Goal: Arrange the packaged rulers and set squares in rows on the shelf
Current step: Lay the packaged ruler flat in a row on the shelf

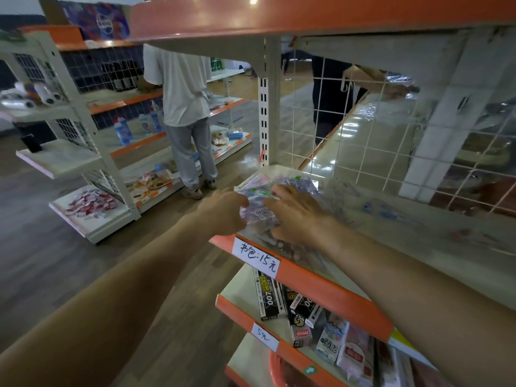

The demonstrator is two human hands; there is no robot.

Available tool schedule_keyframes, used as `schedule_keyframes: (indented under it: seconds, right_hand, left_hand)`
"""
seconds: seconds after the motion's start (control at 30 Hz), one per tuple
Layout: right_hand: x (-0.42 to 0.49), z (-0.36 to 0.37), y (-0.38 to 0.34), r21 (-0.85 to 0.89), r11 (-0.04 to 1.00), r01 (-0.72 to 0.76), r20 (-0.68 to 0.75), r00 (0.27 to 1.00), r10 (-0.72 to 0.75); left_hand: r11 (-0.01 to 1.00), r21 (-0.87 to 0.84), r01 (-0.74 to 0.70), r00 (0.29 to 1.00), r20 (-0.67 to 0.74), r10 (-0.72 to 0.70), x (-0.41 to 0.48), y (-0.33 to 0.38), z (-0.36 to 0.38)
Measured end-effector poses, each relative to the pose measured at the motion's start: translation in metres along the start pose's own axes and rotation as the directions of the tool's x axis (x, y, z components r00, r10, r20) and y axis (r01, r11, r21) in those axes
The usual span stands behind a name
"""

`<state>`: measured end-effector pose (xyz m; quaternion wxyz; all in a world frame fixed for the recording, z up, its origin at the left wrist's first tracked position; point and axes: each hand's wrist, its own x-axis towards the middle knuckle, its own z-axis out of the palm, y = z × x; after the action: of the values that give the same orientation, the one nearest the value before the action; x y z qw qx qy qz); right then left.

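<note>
Clear packets of rulers and set squares lie in a loose pile at the left end of the cream shelf with the orange front edge. My left hand grips the pile's left side, fingers curled at the packet edge. My right hand lies on top of the pile with its fingers spread flat, pressing the packets down. More clear packets lie behind, near the wire mesh back. Those under my right hand are hidden.
A white price label sticks to the orange shelf lip. The shelf below holds black pen boxes and pink packs. An orange shelf hangs overhead. A person stands at another rack to the left. Wire mesh backs the shelf.
</note>
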<state>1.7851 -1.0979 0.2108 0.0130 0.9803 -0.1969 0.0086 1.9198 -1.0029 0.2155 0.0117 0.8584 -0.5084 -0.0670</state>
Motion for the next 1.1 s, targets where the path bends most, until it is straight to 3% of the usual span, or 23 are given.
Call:
schedule_keyframes:
  seconds: [0.1, 0.27, 0.47, 0.57, 0.63, 0.7, 0.83, 0.97, 1.1]
  right_hand:
    - [0.003, 0.006, -0.006, -0.078, 0.997, 0.023, 0.027, 0.999, -0.020]
    - [-0.001, 0.013, -0.010, -0.201, 0.979, 0.025, -0.089, 0.995, -0.044]
    - [-0.011, 0.011, 0.000, -0.086, 0.994, 0.069, -0.203, 0.975, -0.085]
    - [-0.022, -0.002, 0.013, 0.106, 0.992, 0.066, -0.245, 0.969, -0.039]
    - [-0.030, -0.013, 0.029, 0.235, 0.972, 0.023, -0.178, 0.984, 0.020]
    - [-0.038, -0.025, 0.050, 0.401, 0.916, -0.028, -0.082, 0.994, 0.067]
    - [-0.065, -0.044, 0.087, 0.720, 0.678, -0.150, 0.014, 0.979, 0.201]
    - [-0.109, -0.058, 0.120, 0.735, 0.634, -0.242, 0.063, 0.954, 0.292]
    - [-0.169, -0.064, 0.155, 0.553, 0.765, -0.329, 0.114, 0.940, 0.322]
  left_hand:
    - [0.999, -0.033, 0.033, 0.999, 0.015, -0.032, 0.002, -0.009, 0.001]
    - [0.994, -0.094, 0.046, 0.997, 0.061, -0.040, 0.003, -0.015, 0.002]
    - [0.955, -0.292, -0.054, 0.993, 0.085, 0.082, 0.001, -0.005, -0.013]
    - [0.849, -0.528, 0.005, 0.992, 0.112, 0.064, 0.000, 0.002, -0.026]
    - [0.760, -0.646, 0.073, 0.986, 0.163, 0.044, 0.000, 0.008, -0.033]
    - [0.733, -0.676, 0.075, 0.987, 0.158, 0.044, 0.000, 0.017, -0.038]
    - [0.796, -0.602, -0.070, 0.990, 0.057, 0.131, -0.003, 0.041, -0.046]
    - [0.709, -0.685, -0.170, 0.970, 0.011, 0.242, -0.005, 0.084, -0.050]
    - [0.633, -0.751, -0.190, 0.950, 0.021, 0.311, -0.004, 0.149, -0.047]
